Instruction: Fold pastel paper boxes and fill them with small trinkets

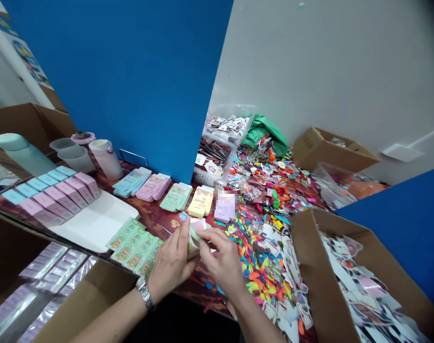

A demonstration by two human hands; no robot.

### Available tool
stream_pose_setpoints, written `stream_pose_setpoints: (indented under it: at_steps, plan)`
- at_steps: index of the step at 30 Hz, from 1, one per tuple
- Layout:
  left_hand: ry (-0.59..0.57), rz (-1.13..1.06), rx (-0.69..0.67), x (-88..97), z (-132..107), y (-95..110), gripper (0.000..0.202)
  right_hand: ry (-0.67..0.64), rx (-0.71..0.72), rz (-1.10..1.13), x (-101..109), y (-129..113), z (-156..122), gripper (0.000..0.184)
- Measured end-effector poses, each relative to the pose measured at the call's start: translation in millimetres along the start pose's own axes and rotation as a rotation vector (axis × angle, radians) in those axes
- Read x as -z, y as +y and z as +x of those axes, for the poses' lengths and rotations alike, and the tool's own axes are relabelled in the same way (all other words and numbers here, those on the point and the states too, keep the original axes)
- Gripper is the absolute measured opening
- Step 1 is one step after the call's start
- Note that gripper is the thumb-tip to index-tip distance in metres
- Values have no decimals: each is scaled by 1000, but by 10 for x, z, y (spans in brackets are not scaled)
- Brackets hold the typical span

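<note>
Wood-grained tabletop (156, 219) is occupied at centre by a small green printed card (193, 244), its long axis directed roughly forward. The card is gripped closely by the left hand (170, 264), the nearer hand, and pinched from the right by the right hand (220, 262).

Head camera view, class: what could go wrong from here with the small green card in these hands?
The left hand and right hand work beside the overlapping green packets, so a wrist might knock them askew. The green card could also drop among the loose coloured balloons and get lost.
</note>
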State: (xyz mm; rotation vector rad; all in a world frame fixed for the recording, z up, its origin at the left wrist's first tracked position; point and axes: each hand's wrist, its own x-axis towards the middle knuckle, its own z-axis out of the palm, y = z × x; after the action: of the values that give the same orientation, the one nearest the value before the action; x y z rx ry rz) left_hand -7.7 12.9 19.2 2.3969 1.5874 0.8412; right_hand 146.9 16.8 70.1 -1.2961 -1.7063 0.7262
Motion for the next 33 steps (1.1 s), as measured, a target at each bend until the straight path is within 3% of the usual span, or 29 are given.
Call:
stream_pose_setpoints:
  at_steps: [6,10,14,16,19,22,24,27,30,33]
  plan:
    - [-25,173,5,29,-1,43,95,94,317,-245,-177,89,-243,50]
    - [-45,225,-4,2,-26,54,89,97,326,-267,-304,162,-365,55]
    - [-63,231,-75,39,-38,27,86,54,133,-98,-240,287,-311,40]
    - [6,172,-168,83,-38,-1,89,166,-65,64,-167,388,-250,31]
    - [72,-103,-206,103,-43,-28,104,351,-345,448,-139,472,-208,35]
    - [36,-456,-87,39,-55,-18,106,265,-475,777,-260,399,-284,37]
    - [-16,-568,-49,-13,-60,-12,93,162,-484,823,-343,332,-374,35]
    - [-56,-573,-35,-39,-56,-41,71,-8,-393,554,-278,383,-501,31]
    - [-10,-504,9,-22,-50,-103,66,-75,-261,-87,11,667,-602,31]
    - [-12,-449,50,-31,-54,-131,64,-112,-235,-628,249,999,-678,47]
